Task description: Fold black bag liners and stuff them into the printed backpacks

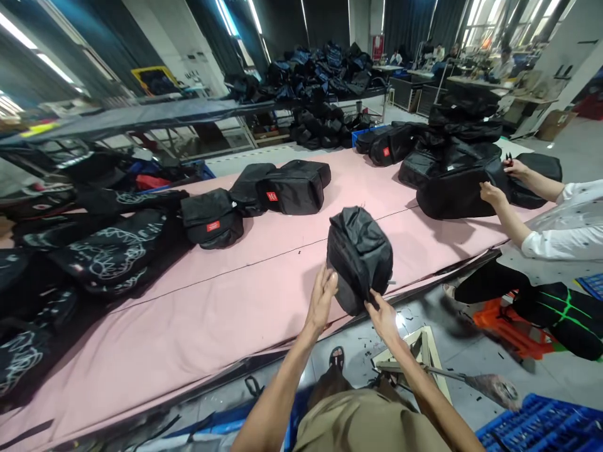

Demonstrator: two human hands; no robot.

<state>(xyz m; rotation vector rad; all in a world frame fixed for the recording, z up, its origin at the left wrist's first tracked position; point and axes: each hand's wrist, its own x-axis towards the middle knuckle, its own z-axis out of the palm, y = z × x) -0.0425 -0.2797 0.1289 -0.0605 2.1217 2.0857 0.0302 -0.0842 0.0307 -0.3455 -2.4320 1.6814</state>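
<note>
A black fabric bag (360,251) stands at the near edge of the pink-covered table (245,295), its upper side creased. My left hand (321,298) rests along the bag's left side, its fingers stretched out and the thumb apart. At the lower right, my right hand (381,317) pinches the bag's near edge between thumb and fingers. Farther up the table lie a small black bag with a red label (211,220) and a boxy black bag with a red label (292,188).
Black bags with white line prints (117,251) cover the table's left end. On the right, a co-worker's hands (494,188) handle a large black bag (456,194). An orange stool (513,329), a pale metal stand (424,358) and a blue pallet (541,427) are on the floor.
</note>
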